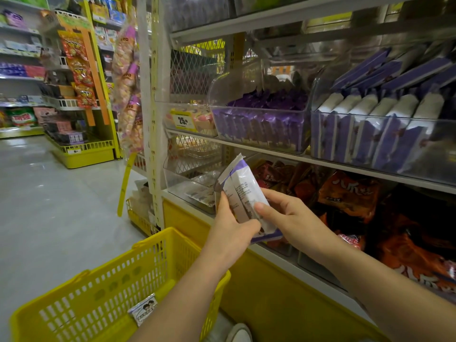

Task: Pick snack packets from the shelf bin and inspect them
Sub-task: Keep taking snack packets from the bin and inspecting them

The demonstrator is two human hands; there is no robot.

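Snack packets seemed light, thin and slippery. The left hand and right hand pinched their lower sides.

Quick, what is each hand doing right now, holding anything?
Left hand: grips the purple-and-white snack packets at their left side.
Right hand: pinches the same packets, thumb on the front.

Bright, even overhead store light filled the aisle, leaving pale glare patches on the far-left floor and a sheen on the clear bins. Shadows were soft. Wide-angle distortion bowed the shelf edges at right; the far-left racks were blurred.
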